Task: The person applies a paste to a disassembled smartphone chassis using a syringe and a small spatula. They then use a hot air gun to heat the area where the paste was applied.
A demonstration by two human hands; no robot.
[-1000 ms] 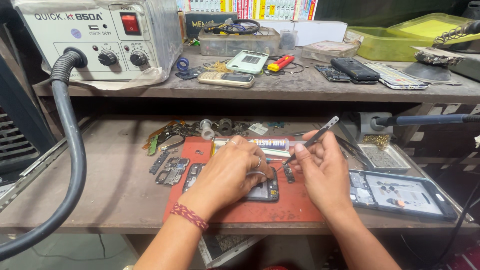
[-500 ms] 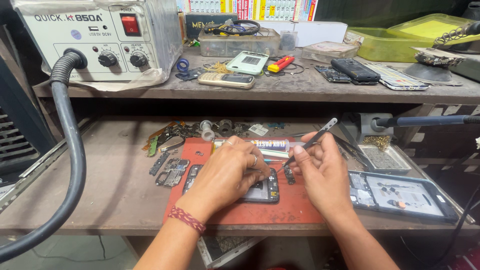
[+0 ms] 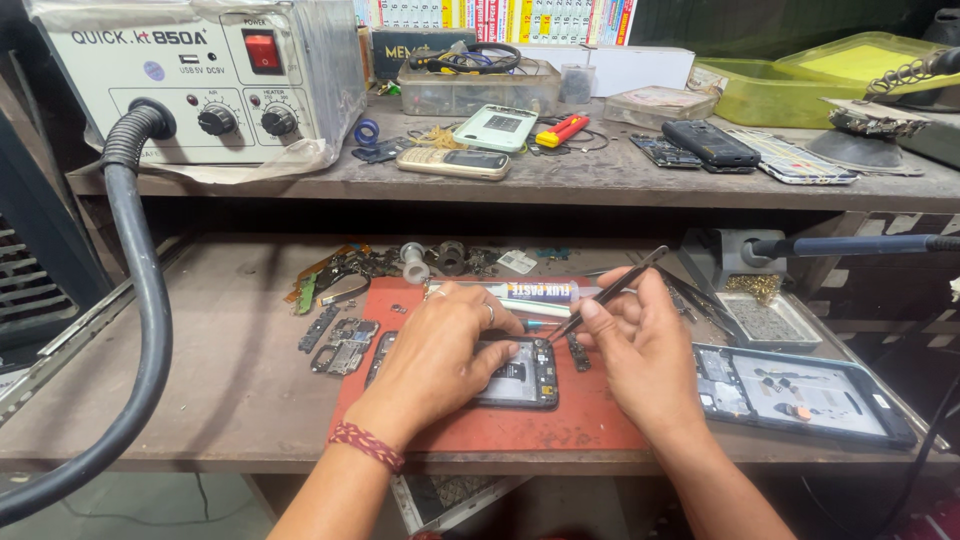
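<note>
An opened black phone (image 3: 520, 378) lies on a red work mat (image 3: 520, 432) on the lower bench. My left hand (image 3: 440, 352) rests on top of the phone and holds it down, a ring on one finger. My right hand (image 3: 645, 352) pinches metal tweezers (image 3: 608, 294), whose tips point down to the phone's upper right corner. A syringe tube of paste (image 3: 520, 292) lies across the mat just behind my hands.
A hot-air station (image 3: 190, 75) with a thick grey hose (image 3: 140, 330) stands at the upper left. Loose phone parts (image 3: 340, 345) lie left of the mat. A phone back frame (image 3: 800, 390) and small tray (image 3: 765, 320) sit to the right. Several phones are on the upper shelf (image 3: 620, 180).
My hands have barely shifted; the tweezers tip has dipped slightly toward the phone's corner.
</note>
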